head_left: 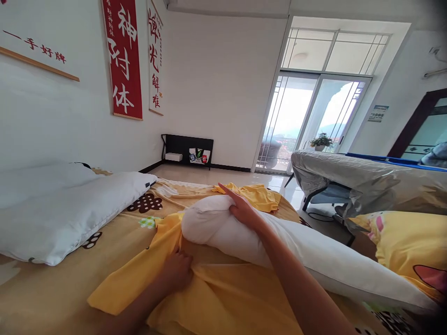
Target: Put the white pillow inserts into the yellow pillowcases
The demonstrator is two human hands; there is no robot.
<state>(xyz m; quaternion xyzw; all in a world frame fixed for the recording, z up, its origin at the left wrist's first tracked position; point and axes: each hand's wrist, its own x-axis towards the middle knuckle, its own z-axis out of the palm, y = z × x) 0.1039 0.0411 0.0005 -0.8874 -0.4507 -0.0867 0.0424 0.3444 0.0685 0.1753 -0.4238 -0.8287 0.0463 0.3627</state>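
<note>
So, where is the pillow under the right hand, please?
In the head view, the pillow is right of centre, beyond the yellow cloth the left hand grips.

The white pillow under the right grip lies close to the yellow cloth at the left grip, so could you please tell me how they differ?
The white pillow is plump and rounded, while the yellow cloth is thin and creased. The right grip rests open on the pillow; the left grip is closed on the cloth. Both lie over the patterned bed sheet.

Left scroll [38,30] reads “一手好牌”, red scroll [123,60] “神附体”, narrow scroll [155,60] “光解难”.
</note>
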